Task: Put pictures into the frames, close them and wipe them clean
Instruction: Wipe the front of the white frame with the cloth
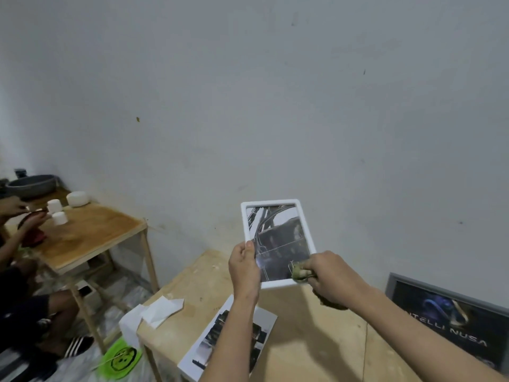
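I hold a white picture frame [278,242] upright above the wooden table [308,343], its front facing me with a dark picture inside. My left hand [245,267] grips the frame's lower left edge, thumb on the front. My right hand [329,277] grips a greenish cloth [298,271] and presses it against the frame's lower right corner. A printed picture sheet [220,346] lies flat on the table under my left forearm.
A larger grey-framed dark picture [443,315] leans on the wall at the right. White paper pieces [159,310] lie at the table's left corner. Another person sits at a second wooden table [91,232] on the left, with white jars and a grey bowl.
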